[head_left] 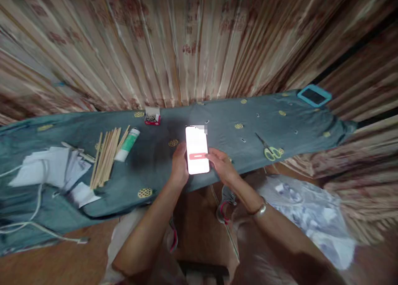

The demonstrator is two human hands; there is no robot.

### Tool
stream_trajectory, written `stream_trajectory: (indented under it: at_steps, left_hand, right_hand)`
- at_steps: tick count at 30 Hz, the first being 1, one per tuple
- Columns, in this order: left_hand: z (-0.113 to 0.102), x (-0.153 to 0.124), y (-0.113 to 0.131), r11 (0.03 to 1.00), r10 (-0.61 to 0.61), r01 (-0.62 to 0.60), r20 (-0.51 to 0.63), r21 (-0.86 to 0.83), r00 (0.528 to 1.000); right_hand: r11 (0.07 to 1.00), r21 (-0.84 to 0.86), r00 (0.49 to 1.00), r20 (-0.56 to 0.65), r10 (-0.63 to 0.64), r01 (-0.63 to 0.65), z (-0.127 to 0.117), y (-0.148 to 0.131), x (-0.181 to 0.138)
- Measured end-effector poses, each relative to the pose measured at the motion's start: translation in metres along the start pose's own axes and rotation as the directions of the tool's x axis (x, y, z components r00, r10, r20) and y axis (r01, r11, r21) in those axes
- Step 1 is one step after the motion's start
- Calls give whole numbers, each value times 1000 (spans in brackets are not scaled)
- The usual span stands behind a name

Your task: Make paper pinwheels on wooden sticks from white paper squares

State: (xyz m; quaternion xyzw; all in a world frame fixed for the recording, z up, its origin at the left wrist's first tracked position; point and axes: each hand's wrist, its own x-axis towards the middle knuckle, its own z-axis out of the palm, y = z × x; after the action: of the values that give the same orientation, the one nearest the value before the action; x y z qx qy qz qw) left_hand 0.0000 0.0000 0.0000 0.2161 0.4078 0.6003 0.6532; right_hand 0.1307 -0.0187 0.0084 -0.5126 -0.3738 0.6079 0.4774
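A phone (197,150) with a bright white screen and a red bar is held upright over the near edge of a table covered in grey-blue cloth (217,123). My left hand (179,165) grips the phone's left edge with fingers wrapped round it. My right hand (222,162) holds the right edge, its thumb by the red bar. A bracelet shows on my right wrist.
On the cloth lie a bundle of wooden sticks (106,155), a white-green glue tube (127,144), papers (52,169), a small red-white box (152,116), yellow-handled scissors (270,149), a blue-cased tablet (314,95) and a white cable (34,218). Curtains hang behind. A plastic bag (311,214) lies on the floor.
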Motion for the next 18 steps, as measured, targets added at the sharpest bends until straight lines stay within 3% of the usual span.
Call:
stream_trajectory:
  at_steps: [18]
  left_hand:
    - [0, 3, -1, 1000, 22, -22, 10, -22, 1000]
  right_hand:
    - [999, -25, 999, -10, 30, -30, 3, -7, -4]
